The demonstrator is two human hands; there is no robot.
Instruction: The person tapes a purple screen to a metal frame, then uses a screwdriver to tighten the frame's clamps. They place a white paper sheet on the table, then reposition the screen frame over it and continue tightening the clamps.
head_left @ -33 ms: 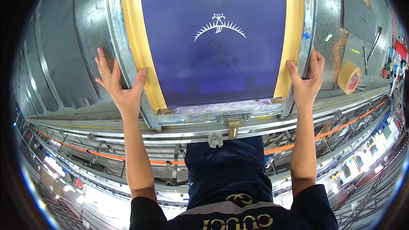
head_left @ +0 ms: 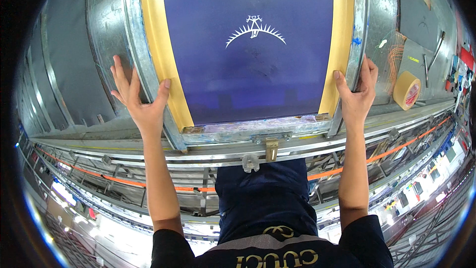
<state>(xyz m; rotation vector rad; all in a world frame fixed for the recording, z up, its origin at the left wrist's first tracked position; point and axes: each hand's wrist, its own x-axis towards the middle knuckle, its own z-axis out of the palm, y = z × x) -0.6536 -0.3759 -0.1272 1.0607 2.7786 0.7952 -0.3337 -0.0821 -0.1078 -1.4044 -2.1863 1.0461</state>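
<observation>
A metal-sided screen-printing frame (head_left: 367,0) lies on the bench in front of me. Its dark purple mesh (head_left: 253,84) carries a pale spiked arc design (head_left: 255,32) and is bordered by yellow tape (head_left: 156,25). My left hand (head_left: 144,97) straddles the near part of the left rail. Its thumb presses on the tape, the index finger lies along the outer side, and the other fingers spread outward. On the right rail, my right hand (head_left: 358,92) has its thumb on the tape and its fingers bent round the outer side. What lies under the mesh is hidden.
A roll of tape (head_left: 407,91) and a thin metal tool (head_left: 435,52) lie to the right, by a grey ribbed sheet (head_left: 414,64). Dark panels (head_left: 64,64) extend leftward. A metal rail with a clamp (head_left: 271,150) runs along the bench's near edge, above an orange strip (head_left: 129,182).
</observation>
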